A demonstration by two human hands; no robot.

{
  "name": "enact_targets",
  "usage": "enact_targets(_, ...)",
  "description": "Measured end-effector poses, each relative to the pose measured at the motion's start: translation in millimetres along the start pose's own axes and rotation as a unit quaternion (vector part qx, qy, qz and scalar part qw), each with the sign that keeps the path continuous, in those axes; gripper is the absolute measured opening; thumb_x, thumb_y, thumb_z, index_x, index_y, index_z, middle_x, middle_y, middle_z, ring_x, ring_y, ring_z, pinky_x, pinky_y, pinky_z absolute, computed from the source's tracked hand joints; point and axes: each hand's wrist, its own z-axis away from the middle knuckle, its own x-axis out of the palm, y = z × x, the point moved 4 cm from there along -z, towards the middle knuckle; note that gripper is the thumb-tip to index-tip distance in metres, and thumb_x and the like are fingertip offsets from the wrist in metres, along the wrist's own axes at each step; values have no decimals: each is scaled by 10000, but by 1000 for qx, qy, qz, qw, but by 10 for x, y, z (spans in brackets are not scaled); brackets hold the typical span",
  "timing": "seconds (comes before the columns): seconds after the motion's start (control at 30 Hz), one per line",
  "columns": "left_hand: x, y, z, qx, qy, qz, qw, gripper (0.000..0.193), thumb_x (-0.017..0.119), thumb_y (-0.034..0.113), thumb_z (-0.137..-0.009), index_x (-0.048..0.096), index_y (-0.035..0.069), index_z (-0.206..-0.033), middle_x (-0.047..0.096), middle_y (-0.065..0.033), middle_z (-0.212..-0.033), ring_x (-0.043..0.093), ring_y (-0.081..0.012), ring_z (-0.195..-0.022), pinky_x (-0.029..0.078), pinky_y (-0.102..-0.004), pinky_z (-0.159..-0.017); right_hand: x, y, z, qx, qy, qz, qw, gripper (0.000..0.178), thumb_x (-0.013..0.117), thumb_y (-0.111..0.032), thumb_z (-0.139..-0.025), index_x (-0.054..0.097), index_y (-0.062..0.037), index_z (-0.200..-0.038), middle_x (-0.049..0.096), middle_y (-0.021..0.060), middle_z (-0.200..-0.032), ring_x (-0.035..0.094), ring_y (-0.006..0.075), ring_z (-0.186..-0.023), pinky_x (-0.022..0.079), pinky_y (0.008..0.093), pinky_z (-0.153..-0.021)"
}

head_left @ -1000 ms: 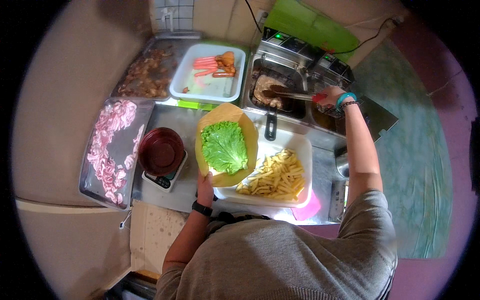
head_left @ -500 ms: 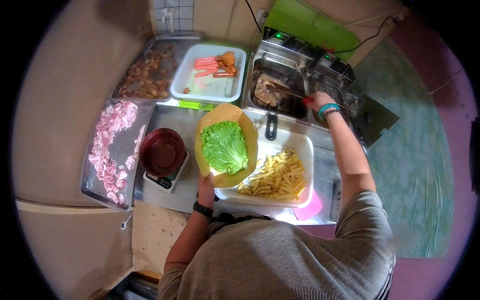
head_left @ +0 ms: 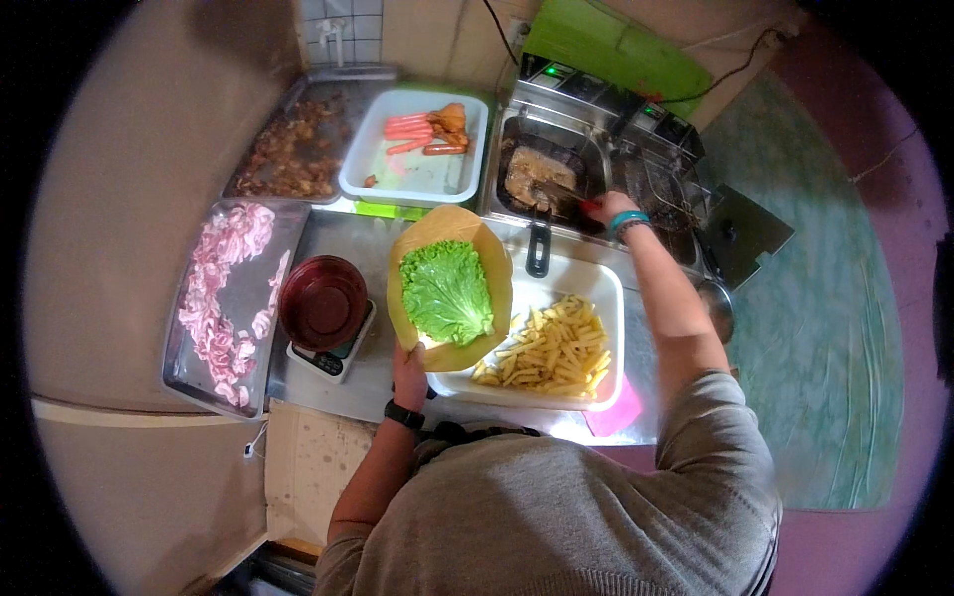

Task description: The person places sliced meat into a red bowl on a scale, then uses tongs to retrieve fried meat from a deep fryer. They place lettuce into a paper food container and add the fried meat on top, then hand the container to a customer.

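My left hand is closed on the near edge of a brown paper tray. A frilly green lettuce leaf lies in the tray, its ribs fanning toward the near right. Over the fryer, my right hand grips the red handle of dark tongs. The tongs' far end touches a browned flat piece of food in the left fryer basket, whose black handle points toward me. How far the tongs' jaws are spread cannot be made out.
A white tub of fries sits right of the lettuce. Left are a dark red bowl on a kitchen scale and a tray of raw pink meat. Behind stand a tub of sausages and a tray of brown pieces.
My right hand has shifted slightly left and nearer with the tongs. The food in the fryer now lies flatter and shows more surface. My left hand and the lettuce have barely moved.
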Motion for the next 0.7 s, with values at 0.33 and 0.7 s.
enact_targets(0.33, 138, 252, 114, -43, 37, -12, 998, 370, 412, 45, -839, 381, 4, -1205, 484, -86, -1085, 459, -168, -982, 362, -288, -865, -507, 341, 419, -19, -14, -107, 994, 348, 700, -329, -671, 641, -16, -813, 610, 110, -632, 598, 202, -572, 472, 338, -567)
enact_targets(0.7, 46, 229, 88, -17, 20, -7, 1000, 374, 418, 42, -828, 399, -1, -1198, 489, -94, -1101, 466, -172, -988, 368, -294, -860, 393, -4, -293, 63, -13, -83, 994, 475, 649, -466, -679, 652, -3, -787, 631, 164, -874, 594, 304, -852, 467, 381, -753)
